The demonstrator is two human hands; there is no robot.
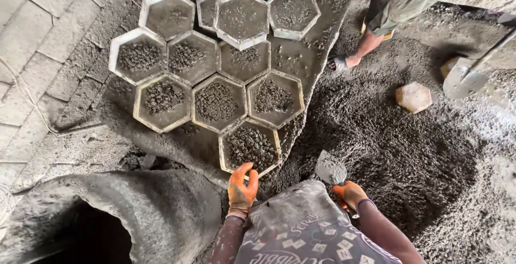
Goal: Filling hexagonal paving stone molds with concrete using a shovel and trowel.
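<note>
My left hand (242,190), in an orange glove, grips the near rim of the closest hexagonal mould (250,147), which holds dark gravelly mix. My right hand (349,193), also in an orange glove, holds a small trowel (329,169) with its blade raised over the wet concrete pile (392,151). Several more hexagonal moulds (215,103) lie packed together on a grey slab beyond, some filled with coarse mix, others smoothed over.
Another person (392,1) stands at the top right in sandals, with an orange glove. A shovel blade (463,81) and a hexagonal block (413,97) rest on the pile at right. A large concrete-caked drum (107,210) sits at bottom left. Paving bricks lie at left.
</note>
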